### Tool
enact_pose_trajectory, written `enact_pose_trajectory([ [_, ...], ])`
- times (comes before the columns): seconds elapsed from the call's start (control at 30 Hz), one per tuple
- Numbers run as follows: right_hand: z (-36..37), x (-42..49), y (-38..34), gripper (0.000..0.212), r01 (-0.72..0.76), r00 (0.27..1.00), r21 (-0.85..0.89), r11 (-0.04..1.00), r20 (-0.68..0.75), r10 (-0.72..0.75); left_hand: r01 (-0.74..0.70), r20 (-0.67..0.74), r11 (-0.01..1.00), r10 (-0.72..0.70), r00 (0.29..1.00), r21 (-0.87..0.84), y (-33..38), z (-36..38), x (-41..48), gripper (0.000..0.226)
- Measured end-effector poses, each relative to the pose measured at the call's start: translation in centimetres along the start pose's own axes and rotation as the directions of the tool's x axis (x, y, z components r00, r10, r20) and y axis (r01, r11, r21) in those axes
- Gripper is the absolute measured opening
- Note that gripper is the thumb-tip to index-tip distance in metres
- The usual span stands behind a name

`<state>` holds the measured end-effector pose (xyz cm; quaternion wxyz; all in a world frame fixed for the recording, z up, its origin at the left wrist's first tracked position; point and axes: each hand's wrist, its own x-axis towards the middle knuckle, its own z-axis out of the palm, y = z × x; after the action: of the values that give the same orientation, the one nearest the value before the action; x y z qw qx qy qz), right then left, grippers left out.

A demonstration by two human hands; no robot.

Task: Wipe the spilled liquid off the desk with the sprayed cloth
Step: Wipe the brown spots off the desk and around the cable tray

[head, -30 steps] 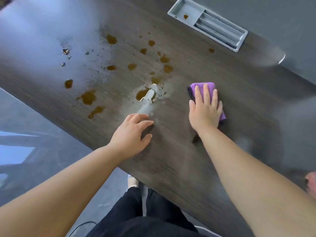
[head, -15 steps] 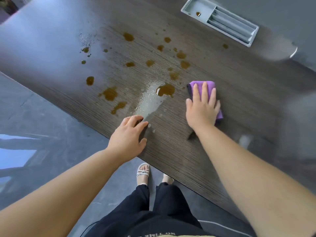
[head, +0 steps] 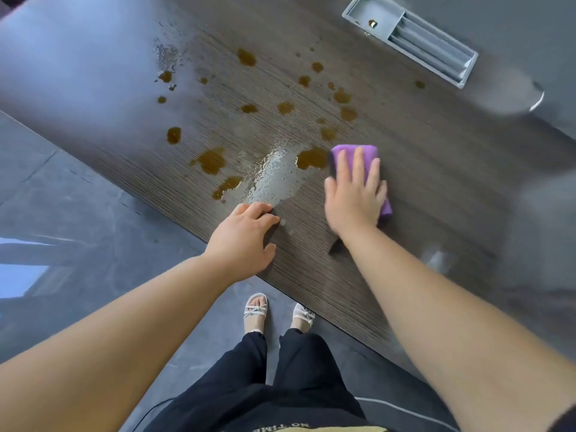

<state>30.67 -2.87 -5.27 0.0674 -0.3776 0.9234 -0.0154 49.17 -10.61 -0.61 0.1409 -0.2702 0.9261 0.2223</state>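
Right hand (head: 355, 194) presses the cloth (head: 353, 151) flat on the desk (head: 436, 169), beside the spill.

The right hand's fingers lie straight and spread over the purple cloth, palm down, pressing without curling round it. The largest brown puddle (head: 311, 158) sits just at the cloth's 9 o'clock edge. A clear wet patch (head: 274, 176) lies further toward 9 o'clock. Smaller brown drops (head: 342, 96) scatter from 9 to 12 o'clock of the cloth. The left hand (head: 243, 241), at the cloth's 8 o'clock near the desk's edge, rests on the wood with fingers loosely bent, holding nothing. A grey tray (head: 411, 39) is set into the desk at 1 o'clock, well apart.
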Motion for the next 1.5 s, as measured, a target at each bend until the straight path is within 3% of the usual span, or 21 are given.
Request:
enact_pose_trajectory([
  [0.07, 0.9, -3.2, -0.9, 0.056, 0.298, 0.954, -0.010, 0.955, -0.023, -0.298, -0.016, 0.001, 1.000, 0.016, 1.000, 0.007, -0.2, -0.1, 0.0, 0.054],
  [0.13, 1.1, -3.7, 1.0, 0.054, 0.595, 0.804, -0.052, 0.802, 0.038, -0.594, -0.028, 0.016, 1.000, 0.028, 0.999, 0.013, -0.4, -0.1, 0.0, 0.054],
  [0.17, 0.8, -2.4, 2.2, 0.053, 0.655, 0.755, -0.045, 0.754, 0.058, -0.653, -0.037, 0.019, 0.999, 0.037, 0.999, 0.017, -0.4, -0.2, 0.0, 0.054],
  [0.23, 0.2, 1.1, 3.8, 0.051, 0.587, 0.809, -0.060, 0.807, 0.014, -0.587, -0.052, 0.019, 0.998, 0.052, 0.998, 0.018, -0.6, -0.2, 0.1, 0.053],
  [0.33, -0.8, 4.7, 3.4, 0.052, 0.159, 0.987, 0.007, 0.987, 0.024, -0.159, -0.053, 0.013, 0.998, 0.053, 0.999, 0.020, -0.7, -0.1, 0.2, 0.052],
  [0.43, 0.1, 2.9, -0.6, 0.055, -0.076, 0.997, 0.024, 0.997, -0.026, 0.077, -0.050, 0.011, 0.999, 0.050, 0.999, 0.009, -0.8, 0.0, 0.2, 0.052],
  [0.53, 1.4, -2.3, -2.4, 0.056, 0.254, 0.963, 0.017, 0.967, -0.095, -0.252, -0.066, 0.011, 0.998, 0.066, 0.998, 0.024, -0.9, 0.0, 0.2, 0.054],
  [0.63, 1.2, -1.9, 0.6, 0.051, 0.656, 0.755, -0.027, 0.754, 0.007, -0.656, -0.076, 0.021, 0.997, 0.076, 0.997, 0.032, -1.0, 0.0, 0.3, 0.055],
  [0.7, 0.6, 1.7, 2.5, 0.052, 0.624, 0.779, -0.051, 0.779, -0.025, -0.626, -0.079, 0.022, 0.997, 0.078, 0.997, 0.021, -1.1, -0.1, 0.3, 0.053],
  [0.8, -0.7, 6.3, 2.9, 0.053, 0.198, 0.980, 0.007, 0.980, -0.020, -0.197, -0.077, 0.016, 0.997, 0.076, 0.997, 0.016, -1.1, 0.1, 0.2, 0.052],
  [0.87, -0.6, 6.5, 0.9, 0.054, -0.036, 0.999, 0.024, 0.999, -0.013, 0.036, -0.073, 0.016, 0.997, 0.073, 0.997, 0.017, -1.0, 0.1, 0.1, 0.052],
  [0.9, -0.3, 5.5, -0.3, 0.054, -0.061, 0.998, 0.013, 0.998, -0.025, 0.062, -0.073, 0.016, 0.997, 0.072, 0.997, 0.015, -1.0, 0.2, 0.1, 0.052],
  [1.0, 1.1, 0.4, -1.9, 0.056, 0.273, 0.956, -0.014, 0.962, -0.108, -0.273, -0.070, 0.011, 0.997, 0.070, 0.998, 0.018, -1.1, 0.1, 0.1, 0.053],
  [1.1, 1.1, -0.6, 0.9, 0.052, 0.689, 0.725, -0.047, 0.723, 0.025, -0.689, -0.076, 0.025, 0.997, 0.075, 0.997, 0.023, -1.1, 0.0, 0.2, 0.054],
  [1.13, 0.8, 0.7, 1.6, 0.052, 0.720, 0.693, -0.053, 0.692, 0.031, -0.720, -0.071, 0.024, 0.997, 0.070, 0.997, 0.021, -1.2, -0.1, 0.2, 0.053],
  [1.17, 0.5, 2.2, 2.0, 0.052, 0.685, 0.728, -0.062, 0.726, 0.009, -0.686, -0.067, 0.020, 0.998, 0.067, 0.998, 0.016, -1.2, -0.1, 0.2, 0.053],
  [1.27, -0.5, 5.8, 0.9, 0.053, 0.261, 0.965, 0.000, 0.965, -0.003, -0.261, -0.056, 0.015, 0.998, 0.056, 0.998, 0.017, -1.0, 0.1, 0.1, 0.051],
  [1.33, -0.3, 5.4, -1.6, 0.053, 0.046, 0.999, 0.016, 0.999, -0.004, -0.046, -0.055, 0.006, 0.998, 0.055, 0.998, 0.005, -1.1, 0.1, 0.0, 0.051],
  [1.37, 0.0, 4.2, -2.7, 0.053, 0.055, 0.998, 0.012, 0.998, -0.006, -0.055, -0.056, -0.002, 0.998, 0.056, 0.998, -0.008, -1.2, 0.2, 0.0, 0.051],
  [1.43, 0.6, 1.0, -3.6, 0.054, 0.281, 0.959, 0.022, 0.960, -0.033, -0.280, -0.059, -0.021, 0.998, 0.058, 0.998, -0.032, -1.4, 0.4, -0.1, 0.050],
  [1.5, 1.1, -1.2, -2.3, 0.053, 0.579, 0.815, -0.029, 0.815, 0.009, -0.579, -0.063, -0.035, 0.994, 0.060, 0.998, -0.085, -1.7, 0.5, -0.4, 0.046],
])
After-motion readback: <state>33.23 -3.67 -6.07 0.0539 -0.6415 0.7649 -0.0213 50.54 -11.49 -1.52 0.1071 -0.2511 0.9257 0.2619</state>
